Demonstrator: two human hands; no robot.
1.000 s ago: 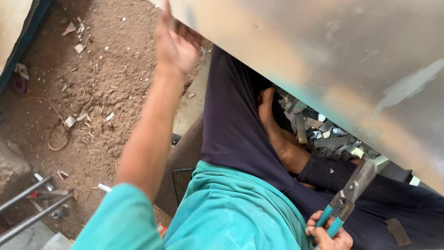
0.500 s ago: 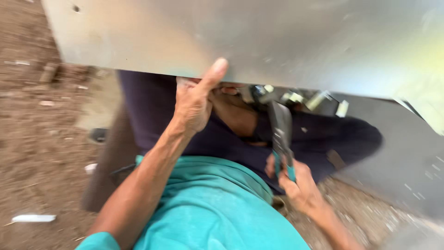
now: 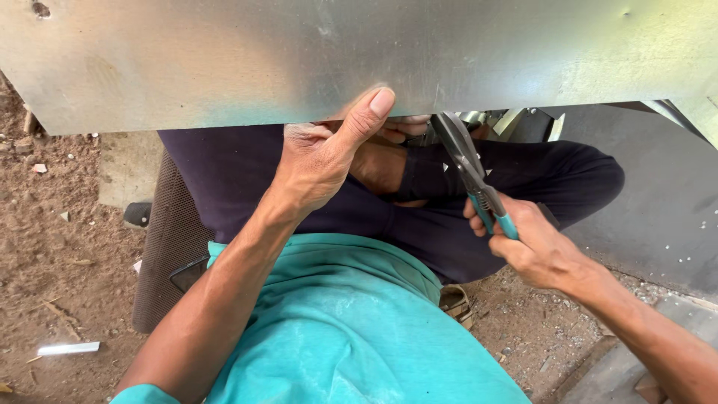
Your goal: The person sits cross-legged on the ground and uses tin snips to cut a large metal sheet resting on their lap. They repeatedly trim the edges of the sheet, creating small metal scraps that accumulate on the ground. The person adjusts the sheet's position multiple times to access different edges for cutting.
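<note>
A large grey metal sheet [image 3: 359, 52] spans the top of the head view, resting above my crossed legs. My left hand [image 3: 325, 153] grips its near edge, thumb on top, fingers under the sheet. My right hand [image 3: 527, 243] is shut on tin snips [image 3: 467, 168] with teal handles. The snips' dark blades point up at the sheet's near edge, just right of my left thumb. I sit in a teal shirt and dark trousers.
A brown mesh stool [image 3: 168, 239] is under me on the dirt ground [image 3: 52, 247]. A small white strip [image 3: 69, 348] lies at lower left. A second grey sheet [image 3: 666, 217] lies on the right, with metal offcuts [image 3: 523, 120] below the sheet's edge.
The view has steadied and the sheet now lies level across the top. My left hand has gone from reaching high to gripping the sheet's edge. The snips have risen to that edge.
</note>
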